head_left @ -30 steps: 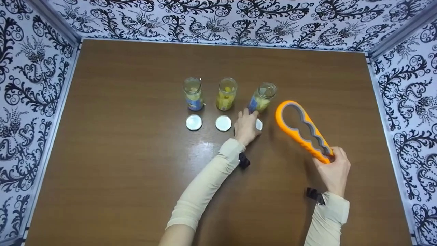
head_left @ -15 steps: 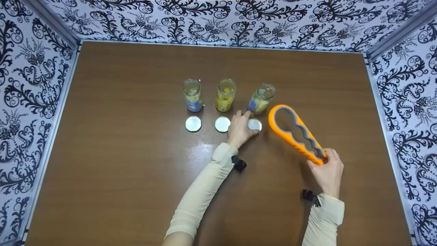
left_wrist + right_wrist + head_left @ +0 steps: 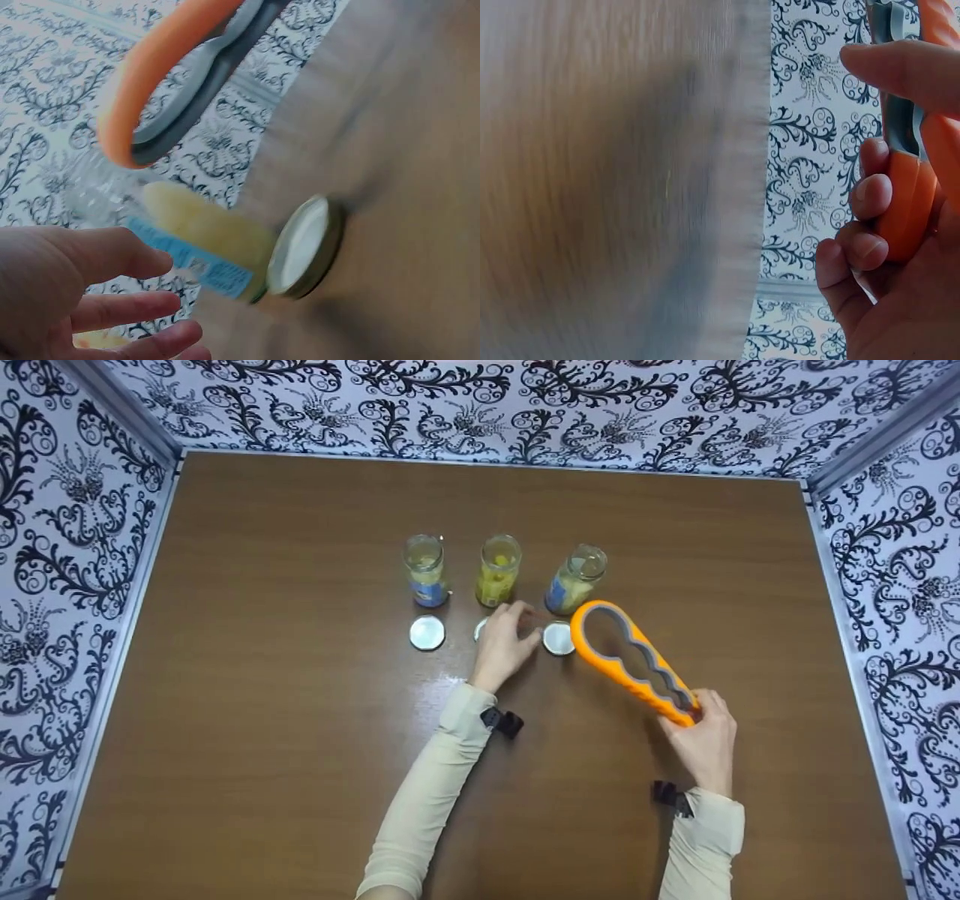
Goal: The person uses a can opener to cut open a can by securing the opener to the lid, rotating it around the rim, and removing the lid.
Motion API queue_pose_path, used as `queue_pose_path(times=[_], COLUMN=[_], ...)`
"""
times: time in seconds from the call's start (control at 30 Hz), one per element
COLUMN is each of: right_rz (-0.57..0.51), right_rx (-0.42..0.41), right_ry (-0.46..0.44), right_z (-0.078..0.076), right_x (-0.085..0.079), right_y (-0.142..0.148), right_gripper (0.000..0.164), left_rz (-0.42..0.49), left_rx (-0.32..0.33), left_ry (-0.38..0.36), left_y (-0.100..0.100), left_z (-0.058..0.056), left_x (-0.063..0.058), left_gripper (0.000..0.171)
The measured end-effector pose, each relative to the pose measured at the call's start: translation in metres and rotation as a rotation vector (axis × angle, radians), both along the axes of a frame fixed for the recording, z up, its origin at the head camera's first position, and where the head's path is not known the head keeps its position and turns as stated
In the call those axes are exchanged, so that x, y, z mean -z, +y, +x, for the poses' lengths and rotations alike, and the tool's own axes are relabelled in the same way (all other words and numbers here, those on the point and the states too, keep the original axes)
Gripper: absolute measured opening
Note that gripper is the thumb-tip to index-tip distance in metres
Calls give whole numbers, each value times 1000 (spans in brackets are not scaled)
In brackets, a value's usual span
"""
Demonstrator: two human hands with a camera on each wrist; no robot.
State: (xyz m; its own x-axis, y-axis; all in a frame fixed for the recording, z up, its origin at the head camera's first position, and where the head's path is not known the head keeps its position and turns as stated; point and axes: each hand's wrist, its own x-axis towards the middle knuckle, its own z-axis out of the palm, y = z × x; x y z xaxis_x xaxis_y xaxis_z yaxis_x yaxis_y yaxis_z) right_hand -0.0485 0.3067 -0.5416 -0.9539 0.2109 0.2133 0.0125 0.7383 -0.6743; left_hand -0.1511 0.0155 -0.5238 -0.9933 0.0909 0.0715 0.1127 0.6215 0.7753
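My right hand [image 3: 705, 739] grips the handle end of an orange jar opener [image 3: 630, 686] with a grey scalloped inner edge, raised above the table. Its round end overlaps the right edge of the rightmost lid [image 3: 558, 638]. Empty and with fingers spread, my left hand [image 3: 504, 643] hovers over the middle lid [image 3: 480, 628], hiding most of it. In the left wrist view, the fingers [image 3: 142, 304] stand apart from the blue-labelled jar [image 3: 202, 240]. Three open glass jars stand in a row: left jar [image 3: 426, 571], middle jar [image 3: 498, 571] and tilted-looking right jar [image 3: 576, 579].
The left lid [image 3: 427, 633] lies in front of the left jar, its pale inside facing up. Brown wooden tabletop [image 3: 262, 675] surrounds everything. Patterned black-and-white walls [image 3: 465, 412] border the table at the back and both sides.
My left hand has let go of the rightmost lid and moved left, uncovering it. My right hand has carried the jar opener left and slightly nearer, toward that lid.
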Motion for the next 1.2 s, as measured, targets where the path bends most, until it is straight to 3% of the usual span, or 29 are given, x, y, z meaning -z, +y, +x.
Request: queue_pose_path(times=[0.27, 0.67, 1.2], right_rz=[-15, 28, 139], right_rx=[-62, -230, -443], right_ry=[-39, -134, -207], right_z=[-3, -7, -11], right_x=[1, 5, 9], right_y=[-10, -23, -48], right_gripper=[30, 34, 40], left_rz=[42, 7, -42], left_rx=[-43, -103, -157], left_ry=[69, 41, 22], left_y=[-25, -53, -74], left_z=[3, 22, 32], left_x=[-5, -5, 3], left_gripper=[23, 25, 25])
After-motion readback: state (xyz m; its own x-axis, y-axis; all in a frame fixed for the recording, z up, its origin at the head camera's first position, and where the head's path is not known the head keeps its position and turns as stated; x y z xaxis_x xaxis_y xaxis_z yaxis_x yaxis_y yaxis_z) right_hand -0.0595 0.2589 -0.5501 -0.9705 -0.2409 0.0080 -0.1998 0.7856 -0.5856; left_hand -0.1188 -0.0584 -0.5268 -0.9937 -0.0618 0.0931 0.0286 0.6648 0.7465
